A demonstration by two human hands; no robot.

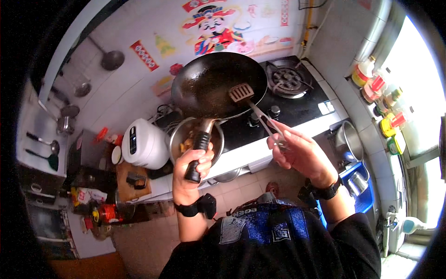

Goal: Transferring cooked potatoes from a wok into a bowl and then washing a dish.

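Observation:
My left hand (193, 162) grips the black handle (199, 150) of a dark wok (212, 76), which is tilted up so its oily inside shows. My right hand (299, 150) holds the metal handle of a slotted turner (242, 92), its blade over the right side of the wok. Below the wok stands a steel bowl (219, 139) with brownish-yellow food (188, 141) in it, partly hidden by my left hand and the wok handle. A glass-topped gas stove (303, 104) lies behind my right hand.
A white rice cooker (150, 150) stands left of the bowl, beside a wooden cutting board (129, 188). On the right is a bare burner (288, 79). Several bottles (378, 89) line the window sill. A steel pot (348, 141) and a blue basket (367, 200) sit at my right.

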